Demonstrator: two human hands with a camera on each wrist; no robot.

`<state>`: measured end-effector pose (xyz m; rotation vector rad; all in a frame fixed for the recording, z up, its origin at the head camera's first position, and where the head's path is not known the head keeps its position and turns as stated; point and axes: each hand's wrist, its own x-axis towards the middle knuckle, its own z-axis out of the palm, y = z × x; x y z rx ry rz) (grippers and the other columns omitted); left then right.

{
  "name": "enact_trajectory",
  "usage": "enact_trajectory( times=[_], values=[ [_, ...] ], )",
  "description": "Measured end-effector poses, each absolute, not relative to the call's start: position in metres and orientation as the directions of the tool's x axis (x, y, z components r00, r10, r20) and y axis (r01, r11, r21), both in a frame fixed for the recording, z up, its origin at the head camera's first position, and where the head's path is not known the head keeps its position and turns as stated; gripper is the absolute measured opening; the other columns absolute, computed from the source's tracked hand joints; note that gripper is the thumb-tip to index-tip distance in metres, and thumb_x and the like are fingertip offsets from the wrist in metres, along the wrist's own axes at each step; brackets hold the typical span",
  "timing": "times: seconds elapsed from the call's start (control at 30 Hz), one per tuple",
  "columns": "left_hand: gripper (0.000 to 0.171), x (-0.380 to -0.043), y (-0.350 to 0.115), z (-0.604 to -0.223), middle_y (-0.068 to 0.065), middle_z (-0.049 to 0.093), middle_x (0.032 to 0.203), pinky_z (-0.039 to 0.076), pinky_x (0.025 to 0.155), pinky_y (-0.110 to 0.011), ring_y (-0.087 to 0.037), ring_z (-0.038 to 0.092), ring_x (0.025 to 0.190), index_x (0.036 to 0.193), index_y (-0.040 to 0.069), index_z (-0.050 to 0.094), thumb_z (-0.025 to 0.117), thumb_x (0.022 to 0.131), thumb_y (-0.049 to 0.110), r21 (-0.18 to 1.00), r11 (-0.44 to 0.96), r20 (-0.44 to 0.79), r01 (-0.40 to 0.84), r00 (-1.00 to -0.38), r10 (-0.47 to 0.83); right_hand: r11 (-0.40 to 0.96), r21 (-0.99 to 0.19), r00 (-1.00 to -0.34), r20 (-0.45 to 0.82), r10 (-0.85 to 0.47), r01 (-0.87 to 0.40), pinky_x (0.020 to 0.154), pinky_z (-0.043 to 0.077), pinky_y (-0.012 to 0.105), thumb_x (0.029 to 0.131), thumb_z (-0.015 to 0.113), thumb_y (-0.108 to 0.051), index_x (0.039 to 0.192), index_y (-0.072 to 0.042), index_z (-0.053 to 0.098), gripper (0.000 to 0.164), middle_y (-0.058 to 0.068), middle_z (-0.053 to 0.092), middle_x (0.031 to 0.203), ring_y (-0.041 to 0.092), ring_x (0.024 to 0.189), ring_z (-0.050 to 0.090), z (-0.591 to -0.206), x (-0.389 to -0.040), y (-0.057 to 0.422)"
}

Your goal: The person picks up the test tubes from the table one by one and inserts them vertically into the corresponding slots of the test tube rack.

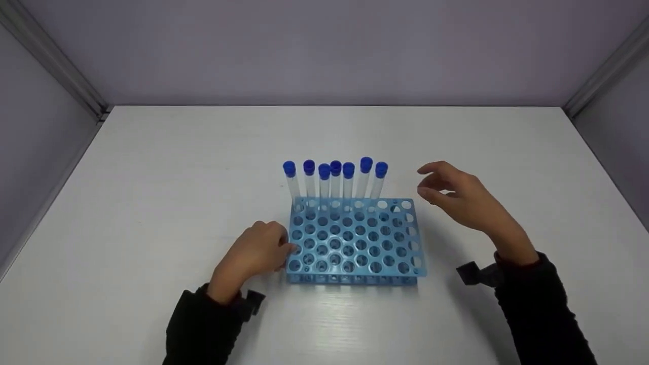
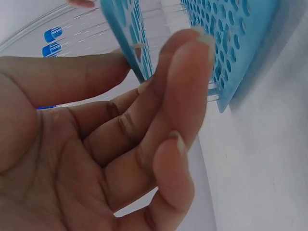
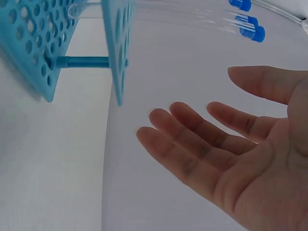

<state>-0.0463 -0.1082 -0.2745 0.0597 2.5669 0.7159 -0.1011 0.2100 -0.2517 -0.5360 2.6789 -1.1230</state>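
Observation:
A light blue test tube rack [image 1: 355, 279] with two perforated tiers stands on the table. Along its back row, several clear test tubes with blue caps [image 1: 348, 170] stand upright, a few leaning slightly. My left hand [image 1: 259, 248] holds the rack's left edge. In the left wrist view, the thumb [image 2: 82, 77] lies over the upper tier [image 2: 115, 31] and the curled fingers reach in beneath it. Off the rack's right side, my right hand [image 1: 464, 200] hovers holding nothing. Its fingers [image 3: 183, 154] are loosely extended in the right wrist view, apart from the rack and tubes.
The white table [image 1: 177, 167] surrounds the rack on all sides. A pale wall [image 1: 334, 50] rises behind its far edge, with side panels [image 1: 45, 91] at left and right. Dark sleeves [image 1: 537, 304] with small black wrist mounts [image 1: 469, 274] cover both forearms.

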Motion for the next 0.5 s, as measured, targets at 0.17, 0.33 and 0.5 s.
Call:
enact_trajectory(
  times=[0.17, 0.33, 0.5],
  values=[
    [0.017, -0.047, -0.109, -0.275, -0.005, 0.055, 0.064, 0.040, 0.055, -0.029, -0.018, 0.052, 0.059, 0.086, 0.000, 0.063, 0.062, 0.086, 0.018, 0.491, 0.867, -0.436, -0.083, -0.885, 0.162, 0.656, -0.725, -0.941, -0.029, -0.336, -0.212, 0.086, 0.043, 0.049, 0.093, 0.053, -0.020, 0.122, -0.001, 0.046, 0.035, 0.016, 0.060, 0.107, 0.032, 0.104, 0.056, -0.261, -0.100, 0.232],
    [0.017, -0.047, -0.111, -0.274, -0.004, 0.055, 0.064, 0.040, 0.056, -0.029, -0.017, 0.052, 0.059, 0.088, 0.000, 0.064, 0.062, 0.086, 0.017, 0.493, 0.867, -0.433, -0.078, -0.886, 0.166, 0.659, -0.733, -0.952, -0.051, -0.301, -0.169, 0.093, 0.035, 0.052, 0.094, 0.052, -0.027, 0.125, 0.000, 0.043, 0.042, 0.018, 0.055, 0.115, 0.034, 0.111, 0.049, -0.268, -0.098, 0.250],
    [0.018, -0.047, -0.115, -0.271, -0.002, 0.057, 0.062, 0.040, 0.056, -0.029, -0.015, 0.052, 0.058, 0.089, 0.000, 0.065, 0.061, 0.088, 0.018, 0.524, 0.849, -0.395, -0.071, -0.903, 0.167, 0.666, -0.732, -0.959, -0.063, -0.277, -0.144, 0.097, 0.029, 0.053, 0.094, 0.050, -0.031, 0.130, -0.001, 0.040, 0.048, 0.021, 0.050, 0.124, 0.034, 0.118, 0.043, -0.276, -0.096, 0.265]
  ],
)
